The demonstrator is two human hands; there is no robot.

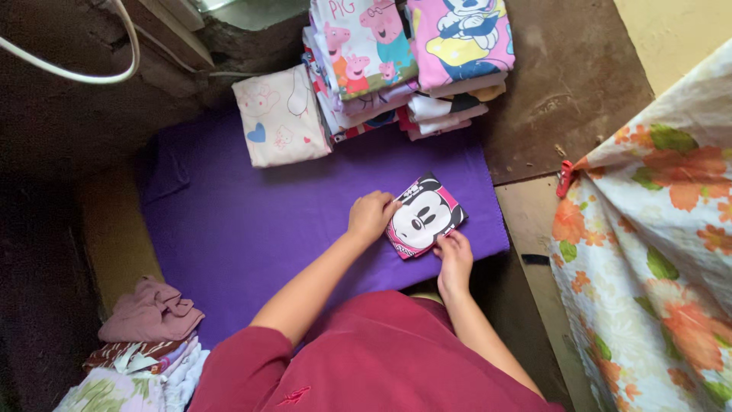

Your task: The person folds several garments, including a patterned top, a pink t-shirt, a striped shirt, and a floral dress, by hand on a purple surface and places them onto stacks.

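Note:
A small folded cloth (425, 216) printed with a black-and-white cartoon mouse face and pink edges lies on the purple mat (252, 221). My left hand (370, 215) presses on its left edge with curled fingers. My right hand (454, 255) pinches its near right corner. The cloth lies flat near the mat's right side.
Two stacks of folded cartoon-print cloths (412, 61) stand at the mat's far edge, with a cream folded cloth (280, 114) beside them. A heap of unfolded clothes (145, 343) lies at near left. A floral fabric (656, 252) hangs at right. A white hose (84, 72) curves at far left.

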